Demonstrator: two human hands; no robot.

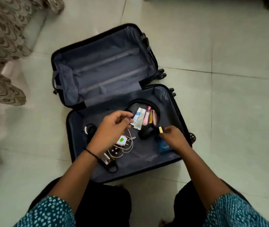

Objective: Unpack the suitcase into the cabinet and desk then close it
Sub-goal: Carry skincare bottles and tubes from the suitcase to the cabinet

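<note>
Suitcase (107, 63) lies fully open and flat on the pale tiled floor (228, 112), directly in front of the kneeling person, wheels to the right. Far half: grey lining only, nothing in it. Near half holds the remaining contents. Black headphones (146, 133) lie near the middle, the band arching toward the hinge; a cluster of small tubes and sachets (137, 117), white, pink and yellow, lies inside the arc of the band. A white charger (122, 140) with a green sticker lies just left of the headphones with its pale cable (131, 145) looped around it, and a black adapter (108, 159) lies beside it toward the near rim. The left hand (114, 126) hovers above the charger, thumb and fingers drawn together in a pinch on a small purplish item (128, 119), too small to identify. The right hand (173, 136) is beside the headphone earcup, fingers clamped on a small gold-and-black piece (160, 129). A blue bottle (164, 147) lies beneath that hand against the lining. A black band (92, 153) circles the left wrist. Patterned brown fabric (2, 38) hangs along the left edge of the view, well apart from the case.
</note>
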